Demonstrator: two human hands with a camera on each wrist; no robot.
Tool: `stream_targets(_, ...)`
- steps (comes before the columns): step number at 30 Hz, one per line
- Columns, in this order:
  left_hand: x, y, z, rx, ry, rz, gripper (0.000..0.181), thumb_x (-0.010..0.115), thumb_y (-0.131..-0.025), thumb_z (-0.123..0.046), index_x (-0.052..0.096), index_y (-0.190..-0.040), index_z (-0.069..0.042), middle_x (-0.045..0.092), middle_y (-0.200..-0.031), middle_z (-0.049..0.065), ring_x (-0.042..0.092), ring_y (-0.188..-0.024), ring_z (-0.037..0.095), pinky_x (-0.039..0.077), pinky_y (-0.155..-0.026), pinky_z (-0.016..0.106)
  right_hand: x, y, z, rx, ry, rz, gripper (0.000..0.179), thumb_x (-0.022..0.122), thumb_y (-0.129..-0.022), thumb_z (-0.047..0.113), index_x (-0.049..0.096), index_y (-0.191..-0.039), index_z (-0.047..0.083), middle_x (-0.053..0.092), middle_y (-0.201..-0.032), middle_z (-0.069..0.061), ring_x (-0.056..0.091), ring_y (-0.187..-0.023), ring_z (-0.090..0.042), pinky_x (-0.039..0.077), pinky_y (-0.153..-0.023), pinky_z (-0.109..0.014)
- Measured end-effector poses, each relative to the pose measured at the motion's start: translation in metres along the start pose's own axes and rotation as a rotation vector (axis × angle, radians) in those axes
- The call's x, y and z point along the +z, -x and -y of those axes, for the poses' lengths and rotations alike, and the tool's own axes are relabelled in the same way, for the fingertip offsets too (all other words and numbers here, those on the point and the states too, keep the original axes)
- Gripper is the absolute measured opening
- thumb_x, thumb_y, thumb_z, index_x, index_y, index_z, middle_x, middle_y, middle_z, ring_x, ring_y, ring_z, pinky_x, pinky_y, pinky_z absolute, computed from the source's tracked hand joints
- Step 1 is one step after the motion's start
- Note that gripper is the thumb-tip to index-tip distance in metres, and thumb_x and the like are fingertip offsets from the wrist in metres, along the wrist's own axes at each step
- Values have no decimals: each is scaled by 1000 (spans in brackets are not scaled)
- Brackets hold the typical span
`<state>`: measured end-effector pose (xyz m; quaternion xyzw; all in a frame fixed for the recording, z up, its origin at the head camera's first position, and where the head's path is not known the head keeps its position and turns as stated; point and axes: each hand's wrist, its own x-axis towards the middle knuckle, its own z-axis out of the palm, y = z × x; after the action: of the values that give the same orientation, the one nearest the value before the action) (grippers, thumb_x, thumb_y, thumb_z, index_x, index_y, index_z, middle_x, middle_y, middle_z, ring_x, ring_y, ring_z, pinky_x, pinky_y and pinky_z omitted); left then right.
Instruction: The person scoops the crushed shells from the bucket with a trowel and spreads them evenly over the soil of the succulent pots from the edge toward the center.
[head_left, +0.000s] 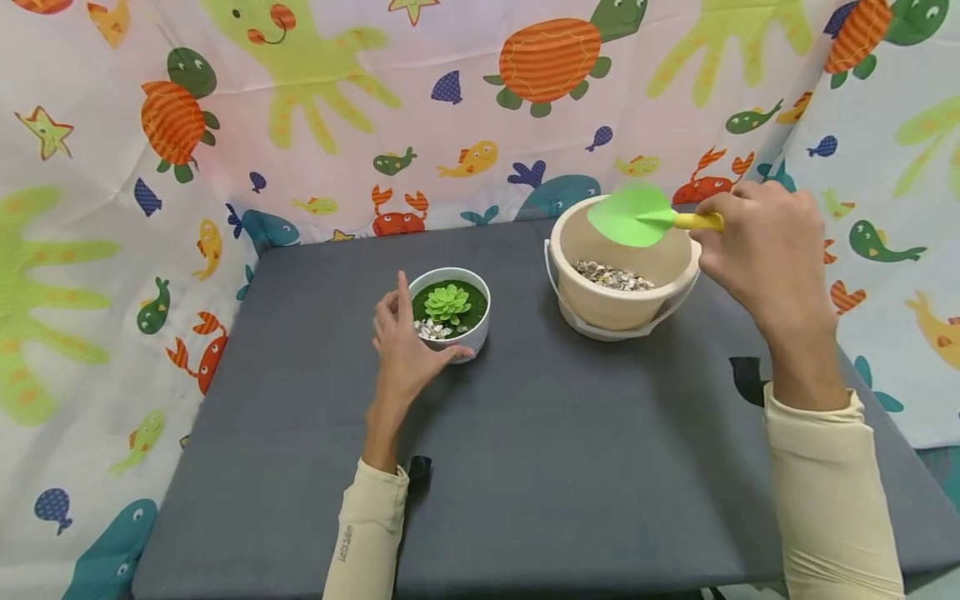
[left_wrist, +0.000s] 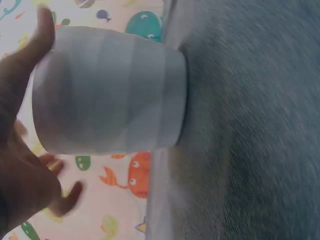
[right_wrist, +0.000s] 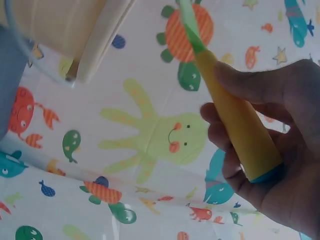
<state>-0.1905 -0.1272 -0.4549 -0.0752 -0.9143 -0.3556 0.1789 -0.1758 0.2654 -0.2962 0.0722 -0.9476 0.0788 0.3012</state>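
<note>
Jutting from right-hand fingers [right_wrist: 217,134]: trowel [head_left: 647,218]

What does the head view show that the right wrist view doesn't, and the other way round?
Only the head view shows the left hand at the white pot, with its green succulent and pale stones, and the pebbles inside the bucket.

Only the right wrist view shows the teal cap ending the yellow handle.

Both show the right hand gripping the toy shovel, part of the bucket, and the sea-animal curtain.
</note>
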Motion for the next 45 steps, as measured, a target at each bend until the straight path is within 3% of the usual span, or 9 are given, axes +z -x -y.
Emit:
stream_targets(4,1,-3,-15,120,-17,-128,135,68,-65,-92,17,-169,-23,25,-165,19,20,-156,37,21,-118,69,13,-15,-4,-48,104,219,20,65,-79,1,78,-93,-5,67,-75,-26,57,-74,-43,43,-66,-53)
stream_targets(7,9,-12,-40,227,38,-166,120,57,-78,-90,26,-167,-16,28,-165,19,21,-158,37,19,-122,69,30,-25,-2,-56,165,376,16,72,-78,1,77,-91,-5,67,-77,-25,58,-78,-41,49,-69,-55)
stream_targets(13,40,-31,-91,321,151,-13,90,77,-95,-43,32,-164,-9,36,-165,18,37,-155,33,33,-127,56,62,-34,-1,-49,247,522,8,75,-80,5,73,-86,0,70,-86,-25,63,-90,-44,53,-76,-60)
stream_targets(19,68,-42,-118,332,181,138,87,76,-96,-41,33,-163,-4,37,-167,16,41,-155,29,39,-125,45,81,-34,-5,-58,272,547,11,75,-82,5,75,-93,0,72,-87,-24,65,-89,-43,53,-78,-55)
stream_targets(25,93,-45,-129,304,162,249,94,72,-96,-51,29,-164,-2,23,-175,15,30,-161,29,37,-127,46,91,-30,-12,-67,204,505,8,75,-80,7,69,-76,5,68,-71,-15,64,-75,-38,42,-82,-53)
stream_targets(29,102,-43,-133,274,173,244,93,72,-96,-51,32,-163,-1,25,-174,14,28,-162,27,35,-127,44,96,-27,-16,-57,116,460,21,71,-79,7,60,-62,9,59,-60,-9,61,-67,-35,34,-83,-55)
stream_targets(32,103,-43,-135,271,170,216,90,74,-95,-51,37,-161,-2,31,-172,14,32,-160,26,36,-127,43,95,-24,-18,-12,47,427,17,69,-78,6,64,-61,6,61,-58,-10,61,-67,-36,30,-87,-59)
stream_targets(40,101,-43,-134,240,190,227,89,76,-93,-51,39,-161,-7,32,-172,10,33,-160,24,36,-127,42,74,-17,-14,75,-25,431,22,71,-83,13,81,-95,-2,76,-83,-23,63,-83,-43,33,-89,-63)
stream_targets(45,102,-44,-130,238,216,219,89,77,-93,-50,39,-161,-7,32,-172,10,32,-160,25,35,-127,44,58,-16,-9,56,19,380,25,73,-86,16,81,-100,-3,76,-83,-24,62,-76,-39,41,-81,-56)
